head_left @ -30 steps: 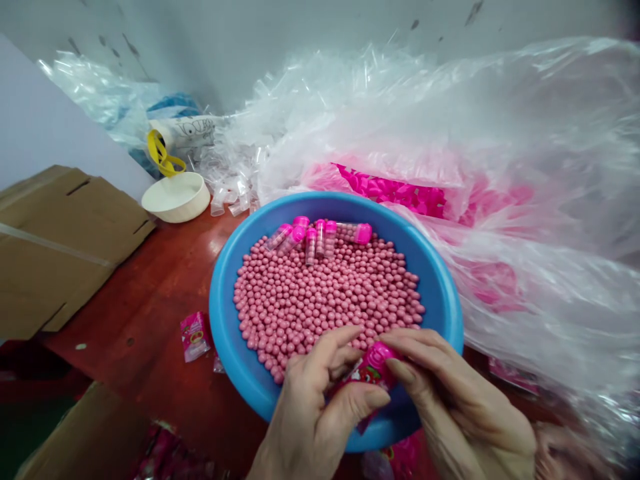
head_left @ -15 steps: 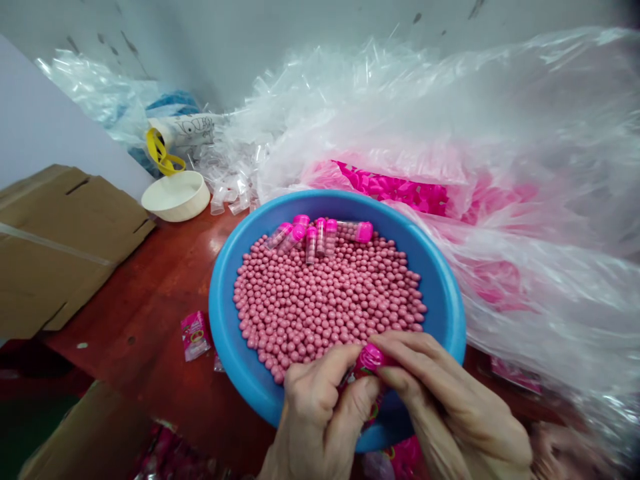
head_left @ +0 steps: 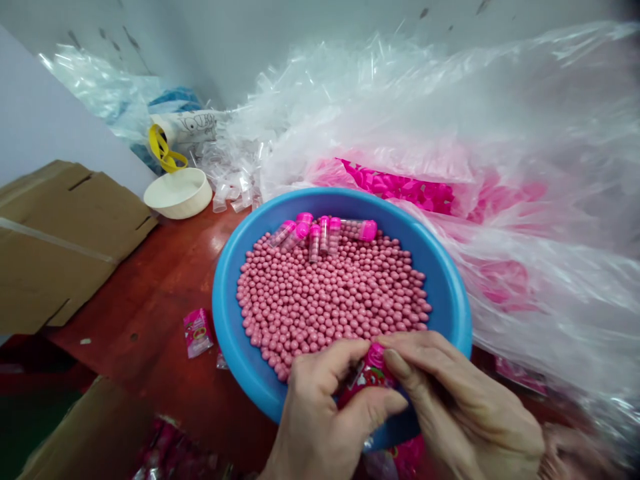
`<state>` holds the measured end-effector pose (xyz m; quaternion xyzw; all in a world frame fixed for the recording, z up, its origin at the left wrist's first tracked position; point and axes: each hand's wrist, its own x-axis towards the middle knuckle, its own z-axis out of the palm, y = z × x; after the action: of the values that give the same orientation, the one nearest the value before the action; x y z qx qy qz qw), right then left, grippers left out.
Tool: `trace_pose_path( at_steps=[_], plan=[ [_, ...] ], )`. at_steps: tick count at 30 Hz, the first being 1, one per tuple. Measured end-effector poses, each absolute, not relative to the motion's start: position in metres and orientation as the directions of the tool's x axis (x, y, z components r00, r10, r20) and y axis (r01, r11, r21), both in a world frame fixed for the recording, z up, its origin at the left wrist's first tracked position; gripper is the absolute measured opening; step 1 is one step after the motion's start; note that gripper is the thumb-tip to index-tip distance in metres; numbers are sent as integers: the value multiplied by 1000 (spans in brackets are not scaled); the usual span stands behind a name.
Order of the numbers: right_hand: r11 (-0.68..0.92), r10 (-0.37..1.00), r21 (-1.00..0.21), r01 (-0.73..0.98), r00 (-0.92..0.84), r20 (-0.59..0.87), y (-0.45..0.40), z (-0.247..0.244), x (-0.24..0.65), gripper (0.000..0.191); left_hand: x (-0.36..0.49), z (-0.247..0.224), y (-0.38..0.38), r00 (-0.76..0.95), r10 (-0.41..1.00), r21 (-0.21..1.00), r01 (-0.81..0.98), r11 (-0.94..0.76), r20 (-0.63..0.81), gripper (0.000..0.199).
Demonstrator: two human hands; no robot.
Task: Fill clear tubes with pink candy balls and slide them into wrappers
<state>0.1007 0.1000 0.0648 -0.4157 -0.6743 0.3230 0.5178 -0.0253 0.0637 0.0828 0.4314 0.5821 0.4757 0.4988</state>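
Over the near rim of a blue basin (head_left: 453, 300), both hands work on a small pink printed packet (head_left: 373, 377). My left hand (head_left: 330, 407) grips its body between thumb and fingers. At its shiny, cap-like pink top, my right hand (head_left: 460, 400) pinches with thumb and fingertips. Whether a tube sits inside cannot be made out. Small pink balls (head_left: 330, 293) fill much of the basin. On them, near the far side, lie several clear tubes (head_left: 314, 245) with bright pink caps, balls showing inside.
Left of the basin, another pink packet (head_left: 197, 332) lies on the red-brown table (head_left: 150, 293). A cardboard box (head_left: 65, 240), a cream dish (head_left: 179, 193) and yellow tape (head_left: 165, 152) stand farther left. Plastic bags (head_left: 550, 133) crowd the back and right, some around pink caps (head_left: 400, 187).
My left thumb has slid along the packet toward the right, so more of its print shows. My right fingers stay at its top. The whole view has shifted slightly.
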Motion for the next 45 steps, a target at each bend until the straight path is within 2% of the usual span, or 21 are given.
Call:
trace_pose_path(
  at_steps=[2, 4, 9, 12, 17, 19, 22, 24, 26, 29, 31, 34, 36, 38, 41, 45],
  plan=[
    [395, 918, -895, 208, -111, 380, 104, 66, 103, 16, -30, 85, 68, -7, 945, 895, -325, 306, -326, 24],
    [340, 940, -924, 174, -95, 328, 107, 68, 105, 16, -33, 86, 70, 112, 921, 766, -523, 373, -373, 28],
    [304, 949, -947, 105, -122, 291, 108, 71, 104, 17, -34, 87, 74, 208, 888, 601, -671, 434, -410, 34],
    [346, 936, -933, 102, -99, 337, 104, 70, 102, 25, -32, 88, 76, 200, 883, 572, -697, 433, -425, 38],
    [395, 916, -915, 79, -114, 385, 100, 66, 107, 35, -32, 88, 76, 188, 893, 595, -687, 417, -408, 36],
    [465, 881, -870, 161, -175, 439, 100, 63, 115, 36, -31, 87, 74, 180, 896, 612, -674, 413, -406, 38],
    [606, 794, -714, 351, -316, 519, 99, 58, 125, 37, -28, 85, 73, 156, 901, 632, -664, 399, -405, 40],
    [643, 765, -627, 440, -332, 552, 96, 54, 127, 35, -26, 85, 73, 147, 898, 637, -658, 401, -415, 40],
    [631, 770, -612, 477, -291, 568, 91, 51, 125, 29, -25, 87, 73, 113, 888, 650, -640, 408, -446, 41],
    [582, 806, -661, 473, -233, 544, 89, 48, 125, 19, -23, 90, 73, 36, 874, 694, -593, 409, -485, 43],
    [627, 777, -616, 477, -328, 537, 94, 47, 132, 20, -22, 91, 72, 6, 878, 724, -563, 399, -479, 43],
    [797, 605, -415, 439, -580, 546, 105, 48, 149, 26, -22, 90, 72, 12, 891, 753, -528, 392, -455, 40],
    [840, 542, -332, 429, -643, 542, 106, 50, 155, 27, -22, 88, 72, 31, 895, 763, -511, 396, -444, 40],
    [812, 577, -300, 501, -612, 540, 101, 53, 154, 29, -22, 88, 72, 46, 898, 764, -507, 399, -438, 40],
    [693, 664, -243, 679, -470, 582, 90, 56, 145, 32, -24, 90, 72, 86, 890, 724, -550, 417, -447, 40],
    [732, 592, -166, 661, -496, 635, 90, 54, 136, 25, -25, 92, 70, 134, 878, 673, -593, 442, -459, 38]
  ],
)
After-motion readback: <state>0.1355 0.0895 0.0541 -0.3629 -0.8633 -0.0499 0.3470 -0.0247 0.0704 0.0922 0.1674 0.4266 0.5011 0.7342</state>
